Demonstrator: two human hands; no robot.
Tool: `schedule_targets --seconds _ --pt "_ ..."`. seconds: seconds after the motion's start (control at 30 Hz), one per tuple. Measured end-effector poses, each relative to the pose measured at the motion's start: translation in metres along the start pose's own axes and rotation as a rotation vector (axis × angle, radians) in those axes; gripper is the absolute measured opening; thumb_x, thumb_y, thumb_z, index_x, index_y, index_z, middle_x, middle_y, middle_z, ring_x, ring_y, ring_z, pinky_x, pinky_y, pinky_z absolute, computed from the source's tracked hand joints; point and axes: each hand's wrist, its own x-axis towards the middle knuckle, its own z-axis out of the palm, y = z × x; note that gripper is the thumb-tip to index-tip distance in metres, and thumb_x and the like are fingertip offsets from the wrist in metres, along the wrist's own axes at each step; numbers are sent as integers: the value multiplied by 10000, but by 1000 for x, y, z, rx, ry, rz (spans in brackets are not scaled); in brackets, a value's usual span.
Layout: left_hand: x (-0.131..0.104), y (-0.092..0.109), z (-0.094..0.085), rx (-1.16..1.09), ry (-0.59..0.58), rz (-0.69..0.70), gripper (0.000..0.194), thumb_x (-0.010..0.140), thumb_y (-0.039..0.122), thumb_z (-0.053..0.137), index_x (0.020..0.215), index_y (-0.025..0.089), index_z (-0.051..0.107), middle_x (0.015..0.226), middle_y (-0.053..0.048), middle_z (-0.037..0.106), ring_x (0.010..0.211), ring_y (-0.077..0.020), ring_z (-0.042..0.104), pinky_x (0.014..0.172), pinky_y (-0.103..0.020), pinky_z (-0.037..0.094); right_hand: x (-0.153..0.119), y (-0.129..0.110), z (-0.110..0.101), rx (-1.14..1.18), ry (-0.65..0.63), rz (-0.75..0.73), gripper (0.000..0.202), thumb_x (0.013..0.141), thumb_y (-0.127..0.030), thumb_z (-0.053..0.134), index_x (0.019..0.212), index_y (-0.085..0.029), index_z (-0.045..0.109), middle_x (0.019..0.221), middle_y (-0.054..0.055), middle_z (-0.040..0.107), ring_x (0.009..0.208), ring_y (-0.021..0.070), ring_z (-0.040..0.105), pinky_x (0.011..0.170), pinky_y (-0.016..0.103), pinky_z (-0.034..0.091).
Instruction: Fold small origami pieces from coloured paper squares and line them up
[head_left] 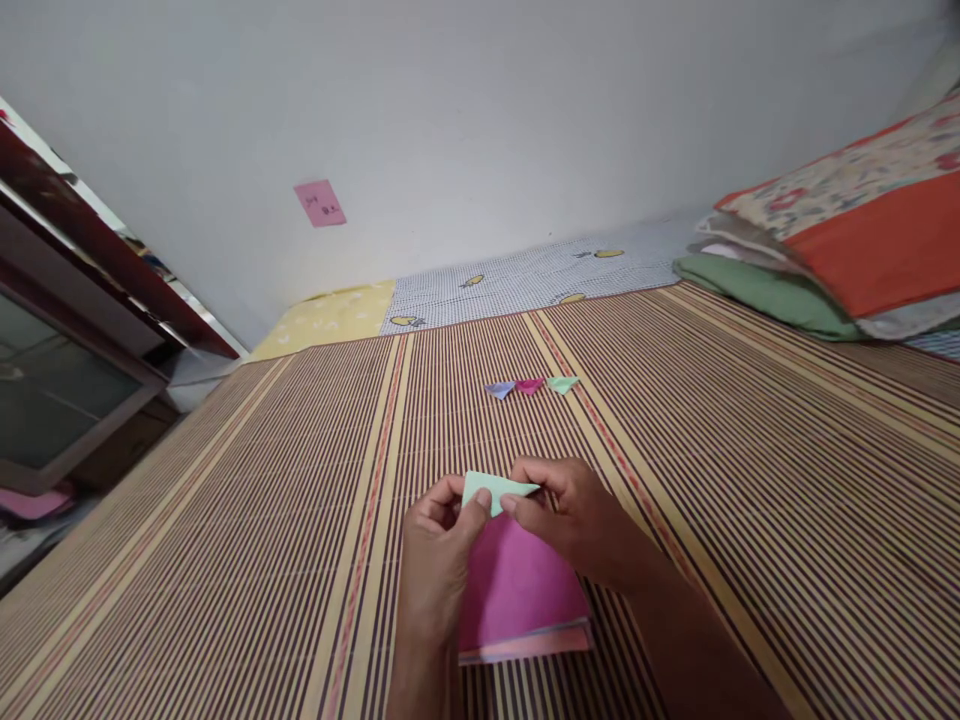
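Note:
A light green folded paper [491, 487], roughly triangular, is held up between both hands. My left hand [442, 530] pinches its left part, thumb on the near face. Its right, pointed end is gripped by my right hand [574, 510] between thumb and forefinger. Just below the hands lies a stack of coloured paper [525, 590], magenta on top with a salmon sheet showing at the near edge. Farther out, three small folded triangles sit in a row: a lilac one [500, 390], a magenta one [529, 386] and a light green one [562, 384].
Everything lies on a striped bamboo mat [300, 540]. Folded bedding [862, 240] is piled at the far right. Along the wall runs a patterned cloth [517, 275]. A pink note [320, 203] is stuck on the wall. A glass-fronted cabinet [67, 380] stands at left.

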Motion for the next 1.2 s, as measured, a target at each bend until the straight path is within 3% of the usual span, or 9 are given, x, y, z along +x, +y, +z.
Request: schedule_targets --seconds 0.17,0.4,0.53,0.67,0.8,0.9,1.07,1.2 --pt "-4 5 1 104 -22 39 200 832 341 787 808 155 718 734 -7 659 676 -122 575 652 -215 453 -2 -2 -5 -68 9 -3 254 871 -215 584 633 -199 494 597 -59 392 564 115 370 518 262 261" --pt "-4 1 2 -52 -84 -15 171 832 287 791 803 153 690 711 -3 673 628 -112 588 605 -209 458 -2 2 -12 -4 -12 -43 351 975 -314 515 646 -193 535 601 -37 488 570 123 447 553 271 326" --pt "-5 -1 11 -168 -62 -55 203 754 242 846 763 146 666 671 8 673 566 -95 573 571 -201 460 0 8 -13 56 141 -44 346 966 -311 545 639 -200 518 590 -44 471 560 122 439 542 262 338" --pt "-1 2 18 -365 50 -147 287 656 197 903 772 161 642 697 0 707 614 -139 657 641 -256 543 3 13 -13 231 286 -34 297 990 -361 518 795 -182 653 668 -14 589 607 134 540 596 267 431" --pt "5 4 17 -539 194 -208 272 642 52 866 818 148 682 771 -23 750 676 -140 706 709 -244 581 5 10 -5 289 137 51 196 933 -345 626 853 -174 680 747 1 648 652 130 580 632 266 471" --pt "8 1 16 -648 191 -293 152 748 -16 740 786 125 696 798 -58 754 733 -142 728 750 -231 592 5 7 6 346 45 73 108 846 -267 700 811 -177 651 719 -16 647 668 133 616 644 267 495" --pt "9 0 18 -744 163 -339 184 864 -38 583 828 88 712 839 -107 750 772 -162 741 794 -264 607 6 5 13 344 64 38 91 841 -237 692 795 -181 638 687 -37 612 630 112 586 602 239 475" --pt "8 2 19 -787 150 -397 233 933 3 509 1048 65 702 917 -152 754 879 -209 758 844 -309 613 5 4 11 341 60 39 85 837 -230 707 800 -180 650 679 -47 584 612 101 552 583 226 450"
